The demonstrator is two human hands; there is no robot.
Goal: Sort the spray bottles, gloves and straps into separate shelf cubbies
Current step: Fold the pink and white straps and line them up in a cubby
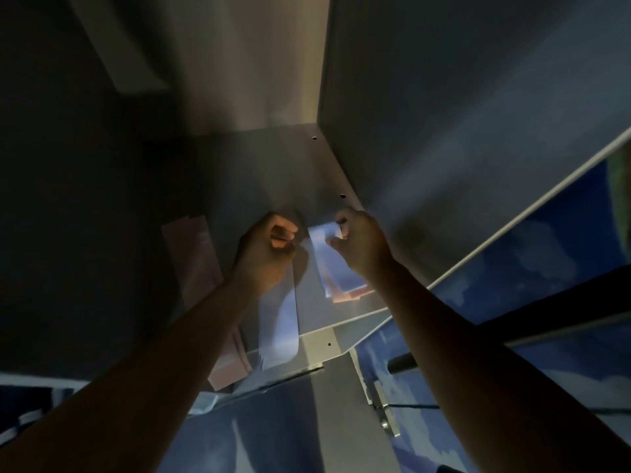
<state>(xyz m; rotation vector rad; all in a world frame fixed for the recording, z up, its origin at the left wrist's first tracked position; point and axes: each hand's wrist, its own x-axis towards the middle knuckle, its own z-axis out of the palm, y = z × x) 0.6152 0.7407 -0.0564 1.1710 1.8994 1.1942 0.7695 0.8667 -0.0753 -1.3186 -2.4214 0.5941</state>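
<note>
Inside a dim shelf cubby [307, 172] at the centre of the frame, pale straps are handled by two bare hands. A long, flat, bluish-white strap [278, 331] with a rounded end is held in the curled fingers of the left hand [264, 249] and hangs over the cubby's front edge. The folded end of a second pale strap [326, 257] is pinched by the right hand [356, 242]; beneath it a pinkish piece is partly seen. Pinkish strips [194, 254] lie at the left in shadow.
</note>
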